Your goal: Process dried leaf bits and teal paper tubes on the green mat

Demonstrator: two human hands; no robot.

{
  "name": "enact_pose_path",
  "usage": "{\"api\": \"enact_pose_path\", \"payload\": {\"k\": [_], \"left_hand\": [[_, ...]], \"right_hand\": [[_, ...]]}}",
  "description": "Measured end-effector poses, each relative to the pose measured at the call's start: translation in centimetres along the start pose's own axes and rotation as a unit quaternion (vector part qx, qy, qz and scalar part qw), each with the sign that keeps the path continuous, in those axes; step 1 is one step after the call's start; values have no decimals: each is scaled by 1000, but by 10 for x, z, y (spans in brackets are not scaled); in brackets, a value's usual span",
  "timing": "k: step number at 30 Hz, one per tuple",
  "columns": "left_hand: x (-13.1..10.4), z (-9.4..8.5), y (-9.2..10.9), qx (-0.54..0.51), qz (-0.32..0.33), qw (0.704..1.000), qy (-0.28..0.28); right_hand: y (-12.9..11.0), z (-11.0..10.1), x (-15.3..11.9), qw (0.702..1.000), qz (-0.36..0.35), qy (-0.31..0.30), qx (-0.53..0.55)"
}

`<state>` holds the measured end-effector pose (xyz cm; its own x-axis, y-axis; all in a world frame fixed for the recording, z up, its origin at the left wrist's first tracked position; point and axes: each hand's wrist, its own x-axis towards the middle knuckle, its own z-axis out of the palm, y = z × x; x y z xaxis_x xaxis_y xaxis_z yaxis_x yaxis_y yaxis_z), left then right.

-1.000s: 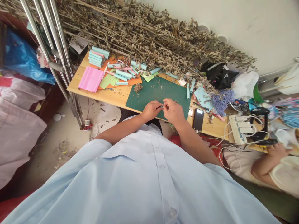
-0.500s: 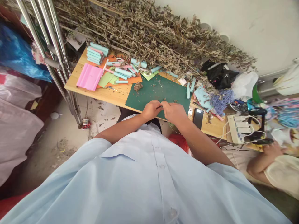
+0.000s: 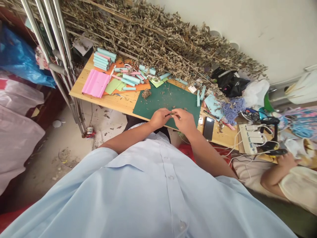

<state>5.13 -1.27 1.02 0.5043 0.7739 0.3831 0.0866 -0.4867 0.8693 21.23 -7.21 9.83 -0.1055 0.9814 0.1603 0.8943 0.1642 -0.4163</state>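
Over the near edge of a green cutting mat [image 3: 170, 96], my left hand [image 3: 159, 118] and my right hand [image 3: 183, 121] meet fingertip to fingertip. Both are closed in a pinch around something small and dark, too small to name. A brown clump of dried plant bits [image 3: 146, 94] lies on the mat's left part, with crumbs scattered about. Left of the mat are blue and pink paper rolls [image 3: 131, 78], green and orange sheets and a pink sheet [image 3: 95, 83]. A black phone [image 3: 208, 128] lies right of my right hand.
Dried leafy stalks [image 3: 158, 36] lie along the table's back. Metal crutches [image 3: 56, 59] stand at left. A power strip [image 3: 250, 138] with cables, purple string [image 3: 232, 109] and another person's hand [image 3: 287, 161] are at right.
The fingers of my right hand have shifted slightly and spread a little more around the small dark thing. The whole view has moved a bit.
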Motion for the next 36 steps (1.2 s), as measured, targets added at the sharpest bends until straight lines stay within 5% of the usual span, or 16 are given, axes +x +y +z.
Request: {"api": "enact_pose_path", "payload": {"k": [4,13,19,27,36], "left_hand": [[-1,0,0,10,-13,1000,-2],[0,1,-1,18,-16,1000,-6],[0,0,0,19,-18,1000,-8],[0,-1,-1,8,-8,1000,-15],[0,0,-2,16,-14,1000,-15]], "right_hand": [[8,9,-9,991,55,55,108],[8,20,-11,959,172,78,210],[7,20,-9,973,140,76,169],[0,9,-9,997,3,61,54],[1,5,-14,994,29,79,69]]}}
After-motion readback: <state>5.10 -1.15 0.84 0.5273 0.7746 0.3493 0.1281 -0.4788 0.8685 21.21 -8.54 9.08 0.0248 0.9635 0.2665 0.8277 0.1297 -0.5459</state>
